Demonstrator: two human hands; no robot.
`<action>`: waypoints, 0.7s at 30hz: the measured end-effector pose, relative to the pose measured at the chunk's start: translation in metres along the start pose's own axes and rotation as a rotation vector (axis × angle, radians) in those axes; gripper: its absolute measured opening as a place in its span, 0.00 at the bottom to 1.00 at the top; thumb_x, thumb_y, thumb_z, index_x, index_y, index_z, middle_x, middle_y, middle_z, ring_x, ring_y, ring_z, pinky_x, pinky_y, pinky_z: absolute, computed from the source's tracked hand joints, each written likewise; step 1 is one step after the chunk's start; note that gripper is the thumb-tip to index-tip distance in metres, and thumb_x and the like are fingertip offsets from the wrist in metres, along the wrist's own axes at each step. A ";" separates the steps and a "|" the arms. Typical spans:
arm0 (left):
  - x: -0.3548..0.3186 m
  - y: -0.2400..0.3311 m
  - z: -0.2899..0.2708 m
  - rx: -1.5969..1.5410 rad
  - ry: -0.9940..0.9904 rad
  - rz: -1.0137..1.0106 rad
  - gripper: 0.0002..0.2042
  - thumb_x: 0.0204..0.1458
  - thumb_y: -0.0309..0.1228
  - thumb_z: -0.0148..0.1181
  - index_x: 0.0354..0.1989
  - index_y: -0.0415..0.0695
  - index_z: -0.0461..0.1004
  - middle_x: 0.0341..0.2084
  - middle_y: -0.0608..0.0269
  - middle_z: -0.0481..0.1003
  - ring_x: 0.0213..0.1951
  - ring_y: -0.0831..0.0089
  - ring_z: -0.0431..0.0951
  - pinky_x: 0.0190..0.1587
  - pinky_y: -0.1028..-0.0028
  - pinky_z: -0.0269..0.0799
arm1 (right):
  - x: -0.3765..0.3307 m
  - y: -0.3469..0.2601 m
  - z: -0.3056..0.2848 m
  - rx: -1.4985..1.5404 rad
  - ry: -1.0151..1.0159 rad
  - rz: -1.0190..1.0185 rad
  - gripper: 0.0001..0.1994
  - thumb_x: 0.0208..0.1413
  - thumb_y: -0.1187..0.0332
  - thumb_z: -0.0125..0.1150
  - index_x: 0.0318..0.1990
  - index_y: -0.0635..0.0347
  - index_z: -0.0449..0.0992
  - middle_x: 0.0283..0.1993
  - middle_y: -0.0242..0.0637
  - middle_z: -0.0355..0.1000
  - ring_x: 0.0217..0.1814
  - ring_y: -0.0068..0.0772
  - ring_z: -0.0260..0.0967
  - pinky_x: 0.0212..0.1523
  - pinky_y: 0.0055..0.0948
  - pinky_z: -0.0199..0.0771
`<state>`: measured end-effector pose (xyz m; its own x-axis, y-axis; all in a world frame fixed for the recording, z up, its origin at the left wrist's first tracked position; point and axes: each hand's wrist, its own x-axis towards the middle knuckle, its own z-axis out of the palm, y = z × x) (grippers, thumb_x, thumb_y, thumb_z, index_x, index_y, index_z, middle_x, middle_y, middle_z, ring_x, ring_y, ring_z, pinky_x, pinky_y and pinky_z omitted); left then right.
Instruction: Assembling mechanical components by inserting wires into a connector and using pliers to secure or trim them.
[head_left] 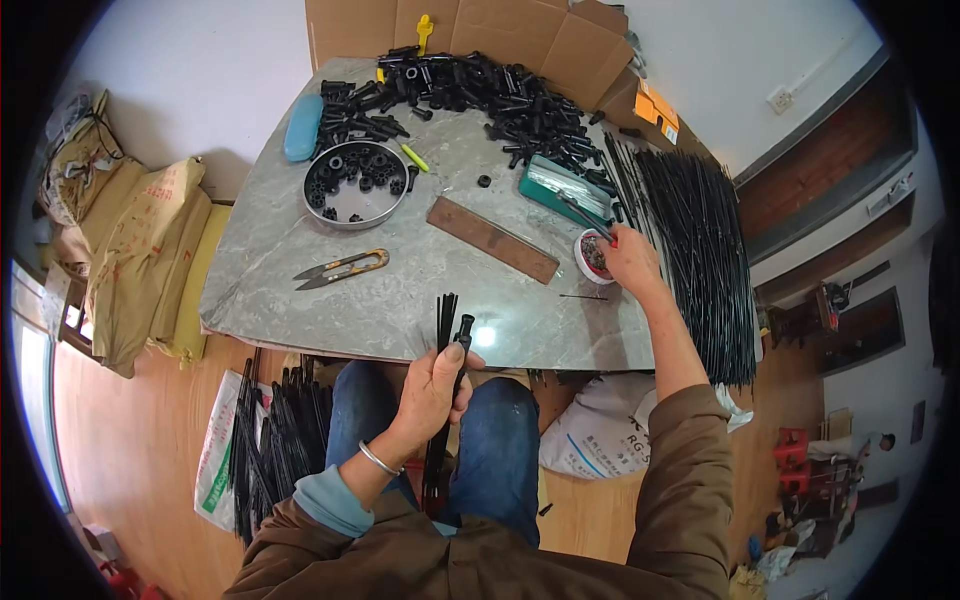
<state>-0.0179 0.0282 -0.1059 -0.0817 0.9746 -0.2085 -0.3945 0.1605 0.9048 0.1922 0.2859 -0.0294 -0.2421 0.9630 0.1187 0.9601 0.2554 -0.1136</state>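
Grip, left hand [432, 385]: closed round a bundle of thin black rods [441, 400], low centre of the frame, over the lap at the table [400, 300] edge.
Grip, right hand [632, 258]: pinched on slim pliers [585, 215], tips over a small round tub [592, 255], right of centre.
Rods: long, straight, glossy black; one carries a black cap at its top end by the thumb.
Hard to see: the bundle's lower end is lost against the jeans; the tub's contents are too small to tell.
Sack [595, 430]: white with blue print, on the floor, lower right of centre.
Bag [222, 450]: white with green print, lower left, holding more rods.
Box [470, 30]: brown cardboard, flaps open, top centre.
Tags [655, 110]: orange, upper right.
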 end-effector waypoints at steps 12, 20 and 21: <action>-0.004 0.002 0.001 0.012 -0.009 0.012 0.26 0.64 0.51 0.37 0.37 0.35 0.68 0.11 0.68 0.63 0.11 0.82 0.61 0.15 0.80 0.58 | 0.007 0.010 -0.004 0.059 -0.095 -0.004 0.15 0.50 0.58 0.60 0.40 0.58 0.78 0.38 0.47 0.76 0.44 0.51 0.73 0.44 0.43 0.71; -0.014 0.003 0.014 -0.027 -0.026 0.027 0.26 0.63 0.52 0.40 0.38 0.35 0.69 0.13 0.67 0.64 0.13 0.82 0.62 0.16 0.81 0.59 | -0.001 0.016 -0.007 0.156 0.003 0.038 0.19 0.53 0.57 0.58 0.39 0.68 0.76 0.36 0.55 0.75 0.43 0.56 0.72 0.44 0.44 0.69; -0.017 0.003 0.016 -0.018 -0.040 0.041 0.26 0.63 0.52 0.41 0.38 0.36 0.69 0.14 0.67 0.64 0.13 0.82 0.62 0.17 0.81 0.59 | -0.003 0.017 -0.008 0.184 -0.017 0.047 0.19 0.54 0.56 0.57 0.39 0.68 0.76 0.35 0.55 0.74 0.42 0.56 0.72 0.43 0.44 0.69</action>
<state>-0.0028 0.0149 -0.0936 -0.0613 0.9859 -0.1557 -0.4078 0.1176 0.9055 0.2101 0.2866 -0.0236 -0.2019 0.9750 0.0925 0.9289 0.2205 -0.2975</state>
